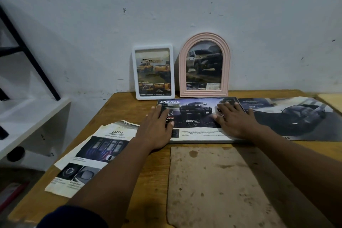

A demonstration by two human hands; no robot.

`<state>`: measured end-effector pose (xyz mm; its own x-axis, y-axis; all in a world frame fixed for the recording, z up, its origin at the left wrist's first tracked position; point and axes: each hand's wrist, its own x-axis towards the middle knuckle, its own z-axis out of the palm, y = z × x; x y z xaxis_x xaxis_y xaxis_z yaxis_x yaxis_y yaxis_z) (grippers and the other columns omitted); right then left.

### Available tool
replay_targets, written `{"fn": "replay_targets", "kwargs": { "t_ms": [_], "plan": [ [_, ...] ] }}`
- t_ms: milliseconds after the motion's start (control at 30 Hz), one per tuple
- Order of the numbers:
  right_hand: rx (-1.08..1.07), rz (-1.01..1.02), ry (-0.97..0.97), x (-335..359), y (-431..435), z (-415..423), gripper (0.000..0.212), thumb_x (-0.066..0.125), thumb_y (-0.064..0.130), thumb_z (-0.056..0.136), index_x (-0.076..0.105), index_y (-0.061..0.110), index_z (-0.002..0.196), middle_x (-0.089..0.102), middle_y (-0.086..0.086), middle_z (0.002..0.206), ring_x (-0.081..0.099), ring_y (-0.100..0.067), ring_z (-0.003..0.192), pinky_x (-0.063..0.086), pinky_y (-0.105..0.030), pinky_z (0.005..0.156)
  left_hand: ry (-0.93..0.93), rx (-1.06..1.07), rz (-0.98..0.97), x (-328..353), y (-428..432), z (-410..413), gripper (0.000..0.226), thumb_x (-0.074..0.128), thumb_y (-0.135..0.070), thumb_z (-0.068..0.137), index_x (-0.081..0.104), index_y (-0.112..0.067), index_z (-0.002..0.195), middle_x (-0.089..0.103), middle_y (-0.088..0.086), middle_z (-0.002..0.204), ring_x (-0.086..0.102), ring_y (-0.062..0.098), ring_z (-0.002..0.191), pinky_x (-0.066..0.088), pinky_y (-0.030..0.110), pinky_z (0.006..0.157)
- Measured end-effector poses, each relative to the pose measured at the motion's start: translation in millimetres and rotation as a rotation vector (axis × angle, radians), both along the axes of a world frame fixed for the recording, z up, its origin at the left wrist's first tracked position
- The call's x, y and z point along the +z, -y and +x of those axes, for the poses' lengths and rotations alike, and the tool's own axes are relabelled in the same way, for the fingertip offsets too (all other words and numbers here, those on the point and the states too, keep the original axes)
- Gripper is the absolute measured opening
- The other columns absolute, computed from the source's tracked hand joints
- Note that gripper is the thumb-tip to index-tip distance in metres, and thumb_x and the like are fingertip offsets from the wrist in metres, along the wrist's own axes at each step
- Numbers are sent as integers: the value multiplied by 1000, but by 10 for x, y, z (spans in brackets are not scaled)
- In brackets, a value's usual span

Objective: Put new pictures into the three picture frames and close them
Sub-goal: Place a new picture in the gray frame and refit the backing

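Head camera: left hand (157, 127) and right hand (233, 119), fingers straight, press flat on the truck picture's (194, 114) two ends, atop the grey frame (199, 142) near the table's (127, 103) far edge.

Three frames (153, 72) (204, 65) (196, 141) — two loose pages (92, 155) (296, 116) — one board (212, 181).

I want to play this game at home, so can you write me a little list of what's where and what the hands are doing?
white frame: filled, upright against wall
pink frame: filled, upright beside it
third frame: flat on table, picture on top
left hand: pressed flat on that picture
right hand: pressed flat on that picture
board: loose on table, nearest the person
safety page: on table, left side
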<state>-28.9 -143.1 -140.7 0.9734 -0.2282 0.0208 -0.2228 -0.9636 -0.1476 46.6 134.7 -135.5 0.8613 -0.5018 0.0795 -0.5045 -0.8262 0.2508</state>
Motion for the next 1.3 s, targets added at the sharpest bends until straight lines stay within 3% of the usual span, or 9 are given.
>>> {"fn": "replay_targets", "kwargs": {
  "t_ms": [167, 333, 467, 567, 633, 733, 967, 1167, 1300],
  "plan": [
    [-14, -12, -30, -55, -11, -21, 69, 9, 64, 98, 4, 31, 157, -2, -4, 167, -8, -32, 152, 0, -58, 120, -127, 58, -207, -45, 5, -5, 71, 41, -54, 104, 20, -18, 161, 19, 4, 169, 7, 20, 157, 18, 46, 124],
    [-13, 90, 20, -29, 24, -8, 65, 17, 60, 101, 8, 29, 158, 6, -5, 167, -2, -31, 152, -1, -58, 120, -196, 149, -389, 33, 76, -44, 67, 45, -52, 104, 28, -19, 159, 29, 5, 166, 18, 23, 155, 23, 45, 121],
    [-60, 247, 173, 161, 54, -67, 53, 32, 52, 102, 29, 28, 149, 34, -8, 157, 24, -33, 147, 14, -65, 116, -93, 100, -277, 52, 60, -19, 64, 44, -54, 103, 31, -22, 157, 34, 4, 163, 24, 26, 152, 30, 51, 119],
    [-69, 235, 225, 355, 40, -250, 48, 52, 48, 97, 42, 27, 139, 55, -6, 139, 53, -28, 123, 44, -54, 101, -11, 80, -217, 84, 74, -58, 61, 45, -54, 102, 36, -22, 154, 38, 4, 160, 32, 27, 148, 36, 54, 115],
    [-83, 204, 258, 428, 53, -428, 45, 57, 44, 95, 46, 25, 135, 60, -7, 131, 59, -26, 112, 51, -48, 92, 14, 49, -229, 107, 106, -162, 57, 46, -52, 102, 40, -23, 151, 42, 3, 156, 38, 25, 143, 40, 50, 112],
    [-144, 179, 269, 447, 107, -758, 44, 61, 39, 93, 50, 21, 132, 64, -8, 126, 62, -25, 106, 55, -47, 88, 60, 21, -235, 147, 153, -420, 52, 45, -51, 103, 44, -26, 148, 44, 1, 153, 43, 24, 137, 43, 48, 108],
    [-291, 41, 207, 325, 91, -1623, 48, 61, 42, 90, 47, 18, 129, 63, -10, 125, 61, -27, 105, 57, -44, 83, 145, 123, -46, 227, 85, -1160, 65, 39, -57, 102, 25, -27, 158, 32, 6, 162, 42, 30, 142, 44, 50, 106],
    [-365, 12, 134, 142, -85, -2029, 65, 56, 51, 91, 30, 22, 143, 51, -12, 139, 54, -32, 121, 49, -51, 95, 145, 105, 31, 232, -102, -1716, 66, 39, -53, 102, 21, -25, 158, 26, 8, 164, 42, 32, 141, 41, 48, 107],
    [-364, 71, 178, 83, -229, -2099, 65, 55, 54, 89, 27, 25, 141, 52, -12, 139, 50, -36, 123, 47, -54, 97, 87, 95, 16, 227, -100, -1877, 72, 47, -52, 101, 17, -25, 161, 22, 7, 166, 39, 31, 143, 42, 46, 107]
  ]
}}
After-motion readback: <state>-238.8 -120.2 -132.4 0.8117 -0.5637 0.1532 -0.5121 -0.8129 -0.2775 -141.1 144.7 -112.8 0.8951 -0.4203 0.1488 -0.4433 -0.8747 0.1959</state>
